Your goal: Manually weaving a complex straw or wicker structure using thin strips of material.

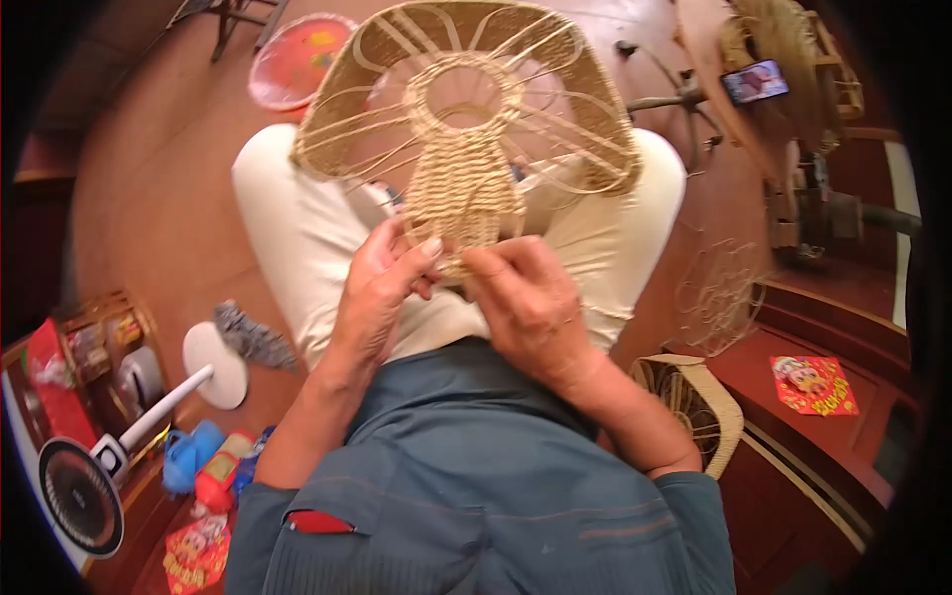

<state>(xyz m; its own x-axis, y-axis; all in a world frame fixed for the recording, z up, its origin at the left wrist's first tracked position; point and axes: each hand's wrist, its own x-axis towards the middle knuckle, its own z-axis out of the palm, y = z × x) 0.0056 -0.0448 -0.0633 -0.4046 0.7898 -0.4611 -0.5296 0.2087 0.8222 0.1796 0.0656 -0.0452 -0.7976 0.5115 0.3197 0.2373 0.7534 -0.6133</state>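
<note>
I see the woven wicker frame (pixel 463 119) resting on the lap, long axis running straight away from the hands. Left hand (pixel 380 288) and right hand (pixel 526 297) both pinch the near end of its woven centre strip, equally close, thumbs almost touching. Another wicker piece (pixel 694 402) lies on the floor, right. Fan (pixel 84 491) and bottles (pixel 203 466) sit left, well apart. Nothing blocks.

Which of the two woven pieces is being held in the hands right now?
The large woven piece on the lap: both the left hand and right hand pinch its lower end. The other woven piece lies untouched by the right elbow.
</note>
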